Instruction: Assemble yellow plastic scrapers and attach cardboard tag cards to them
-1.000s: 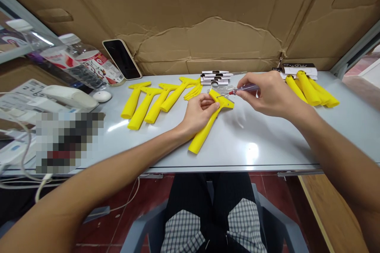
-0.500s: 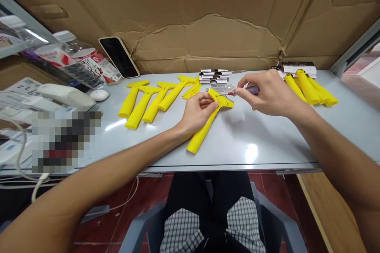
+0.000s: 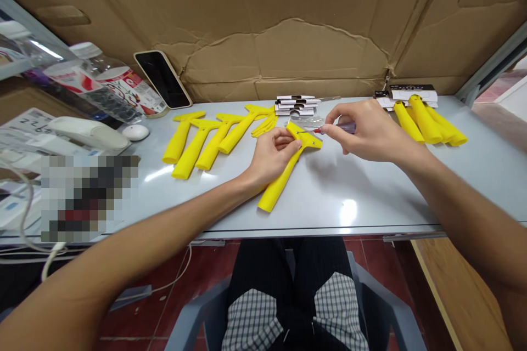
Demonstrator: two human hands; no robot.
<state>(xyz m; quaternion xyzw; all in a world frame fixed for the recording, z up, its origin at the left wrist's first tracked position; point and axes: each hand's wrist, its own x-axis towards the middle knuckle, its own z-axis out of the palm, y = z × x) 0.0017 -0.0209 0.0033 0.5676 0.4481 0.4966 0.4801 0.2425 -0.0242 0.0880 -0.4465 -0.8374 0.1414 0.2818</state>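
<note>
My left hand (image 3: 275, 152) is closed around the neck of a yellow T-shaped scraper handle (image 3: 280, 184), tilted over the table with its wide head up and to the right. Small screws show on that head. In my right hand (image 3: 358, 127) is a screwdriver (image 3: 345, 128) with a translucent purplish grip and a red collar. Its thin shaft points left, and the tip meets the scraper head near a screw. To the left lie several more yellow handles (image 3: 187, 156), with thin yellow plates (image 3: 264, 125) beside them.
White-and-black packs (image 3: 296, 105) are stacked at the back, near clear plastic (image 3: 307, 122). Yellow handles (image 3: 430, 123) are piled at right. A phone (image 3: 163, 79), bottles (image 3: 123, 88) and a white mouse (image 3: 135, 132) stand left. Cardboard (image 3: 288, 22) walls the back.
The view has shifted very slightly. Both hands keep their hold, and the screwdriver tip stays at the scraper head.
</note>
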